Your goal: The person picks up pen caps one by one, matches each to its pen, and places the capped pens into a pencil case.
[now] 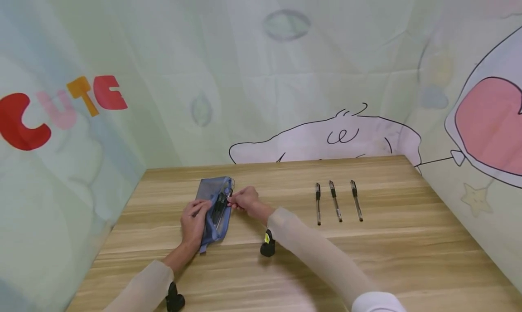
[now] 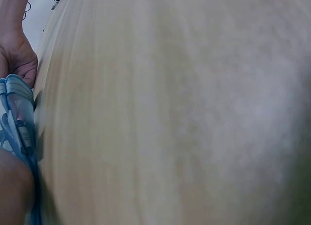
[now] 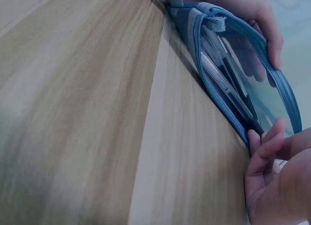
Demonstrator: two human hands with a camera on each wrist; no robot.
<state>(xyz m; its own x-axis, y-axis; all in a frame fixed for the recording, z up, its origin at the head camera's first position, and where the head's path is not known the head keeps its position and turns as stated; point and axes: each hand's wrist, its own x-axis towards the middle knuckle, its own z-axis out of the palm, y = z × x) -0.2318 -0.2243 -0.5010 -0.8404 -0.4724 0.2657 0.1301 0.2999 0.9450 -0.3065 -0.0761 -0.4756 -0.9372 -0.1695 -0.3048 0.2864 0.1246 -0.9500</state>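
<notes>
A blue mesh zip pencil pouch (image 1: 208,235) lies on the table with its zipped mouth spread apart. Several black-and-clear gel pens (image 3: 228,79) are inside it. My left hand (image 1: 195,221) pinches the pouch's left rim and holds it away from the other side; in the right wrist view its fingers curl over the zip edge. At the far right end of the mouth, my right hand (image 1: 246,199) has thumb and fingertips together on a pen's dark end, partly hidden by the fingers. In the left wrist view only part of the pouch (image 2: 22,101) shows.
Three black-capped pens (image 1: 318,203) lie side by side, apart, on the right of the wood-grain table (image 1: 285,176). Printed curtains (image 1: 183,76) stand at the table's back and sides. Small black devices (image 1: 267,246) sit at both wrists.
</notes>
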